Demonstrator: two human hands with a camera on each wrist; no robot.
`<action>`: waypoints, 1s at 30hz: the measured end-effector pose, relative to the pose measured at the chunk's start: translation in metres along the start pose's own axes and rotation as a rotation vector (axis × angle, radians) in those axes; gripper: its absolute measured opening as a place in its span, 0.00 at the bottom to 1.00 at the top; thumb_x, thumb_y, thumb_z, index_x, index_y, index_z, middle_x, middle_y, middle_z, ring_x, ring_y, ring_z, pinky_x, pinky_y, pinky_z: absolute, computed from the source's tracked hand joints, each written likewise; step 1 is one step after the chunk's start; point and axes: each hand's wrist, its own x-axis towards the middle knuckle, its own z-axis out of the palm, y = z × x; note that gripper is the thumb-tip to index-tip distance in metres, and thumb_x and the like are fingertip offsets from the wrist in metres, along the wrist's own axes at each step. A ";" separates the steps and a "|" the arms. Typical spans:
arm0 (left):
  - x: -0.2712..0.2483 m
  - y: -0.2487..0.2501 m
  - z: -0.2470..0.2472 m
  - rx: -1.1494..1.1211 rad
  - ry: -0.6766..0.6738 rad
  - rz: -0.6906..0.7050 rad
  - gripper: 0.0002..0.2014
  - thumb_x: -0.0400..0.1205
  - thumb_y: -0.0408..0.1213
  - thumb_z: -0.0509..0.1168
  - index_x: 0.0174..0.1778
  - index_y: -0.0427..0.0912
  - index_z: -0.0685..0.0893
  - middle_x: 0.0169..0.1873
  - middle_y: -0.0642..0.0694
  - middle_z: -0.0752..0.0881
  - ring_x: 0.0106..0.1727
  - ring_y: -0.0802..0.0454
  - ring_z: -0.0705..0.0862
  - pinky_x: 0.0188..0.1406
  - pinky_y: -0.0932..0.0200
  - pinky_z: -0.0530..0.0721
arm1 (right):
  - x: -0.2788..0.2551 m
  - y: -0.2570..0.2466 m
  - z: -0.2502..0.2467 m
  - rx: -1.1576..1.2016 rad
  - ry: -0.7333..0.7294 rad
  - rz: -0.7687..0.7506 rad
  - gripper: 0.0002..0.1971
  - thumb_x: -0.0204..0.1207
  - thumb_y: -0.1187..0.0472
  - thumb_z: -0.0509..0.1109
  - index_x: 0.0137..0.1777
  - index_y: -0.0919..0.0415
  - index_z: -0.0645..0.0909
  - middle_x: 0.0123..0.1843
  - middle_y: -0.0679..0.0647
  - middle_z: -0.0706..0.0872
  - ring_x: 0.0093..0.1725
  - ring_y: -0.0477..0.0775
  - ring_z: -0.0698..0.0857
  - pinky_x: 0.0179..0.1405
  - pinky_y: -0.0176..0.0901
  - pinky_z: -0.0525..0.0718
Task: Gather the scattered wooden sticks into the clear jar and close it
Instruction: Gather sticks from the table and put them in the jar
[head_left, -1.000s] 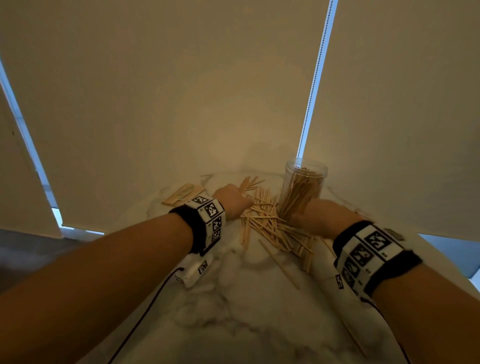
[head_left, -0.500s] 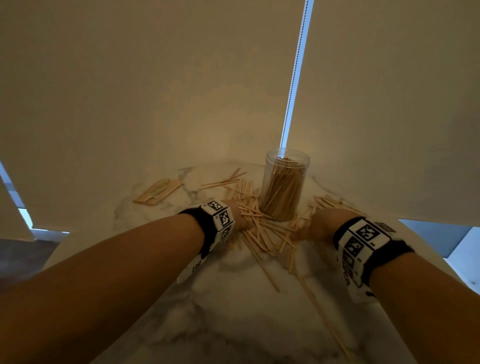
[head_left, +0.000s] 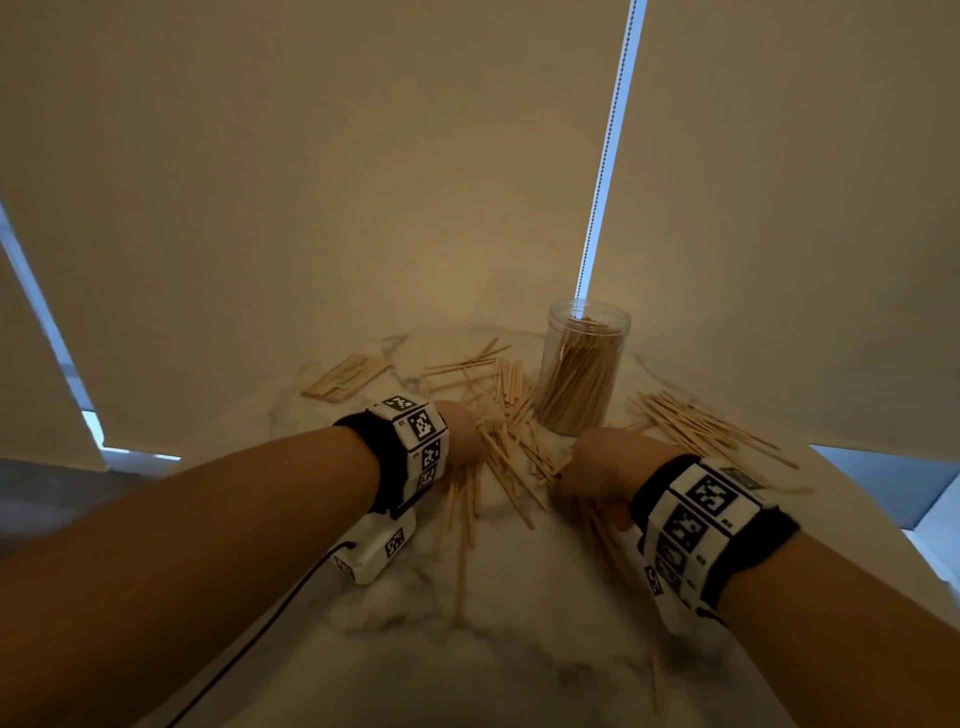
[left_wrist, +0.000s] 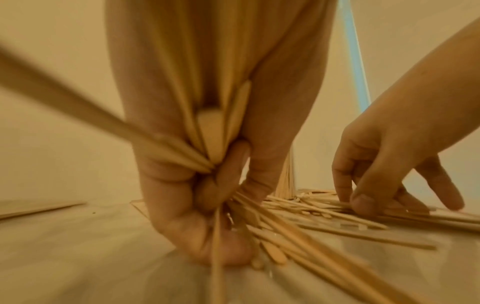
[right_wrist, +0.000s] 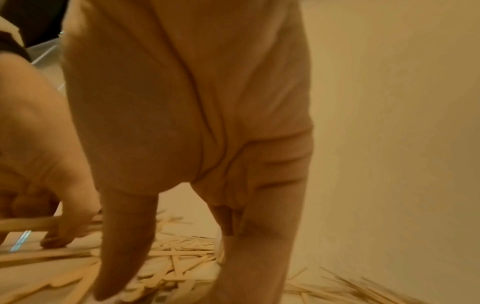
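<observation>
The marble table (head_left: 519, 649) carries an open clear jar (head_left: 582, 369), upright and partly filled, with wooden sticks (head_left: 511, 441) strewn in front of and beside it. Left hand (left_wrist: 197, 195) grips a bundle of sticks; right hand (head_left: 605, 467) rests spread-fingered on the pile, clasping nothing.

A home, by the look of it: a marble-topped table (head_left: 493, 649) at the bottom of the frame, pushed up against windows covered by cream roller blinds (head_left: 311, 182) with a bead chain (head_left: 605, 156).
</observation>
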 end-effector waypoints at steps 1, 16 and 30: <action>-0.002 0.000 -0.002 -0.046 0.014 -0.005 0.20 0.92 0.43 0.55 0.72 0.32 0.79 0.63 0.40 0.85 0.60 0.43 0.82 0.52 0.60 0.76 | -0.003 -0.002 0.001 -0.006 0.009 -0.004 0.15 0.81 0.50 0.70 0.42 0.62 0.80 0.35 0.53 0.79 0.38 0.55 0.81 0.30 0.38 0.78; -0.007 -0.025 0.004 -1.195 0.041 -0.154 0.09 0.86 0.35 0.58 0.47 0.35 0.81 0.33 0.43 0.85 0.26 0.50 0.79 0.26 0.60 0.82 | -0.023 -0.016 0.000 -0.080 -0.065 0.034 0.09 0.79 0.62 0.68 0.37 0.61 0.84 0.55 0.59 0.92 0.48 0.54 0.90 0.56 0.47 0.87; 0.002 0.006 0.000 -1.527 0.252 0.172 0.26 0.83 0.63 0.62 0.62 0.42 0.81 0.35 0.47 0.74 0.24 0.57 0.68 0.23 0.62 0.69 | -0.016 0.005 -0.049 0.845 0.198 -0.199 0.10 0.75 0.70 0.74 0.51 0.78 0.85 0.47 0.70 0.91 0.47 0.65 0.93 0.50 0.59 0.92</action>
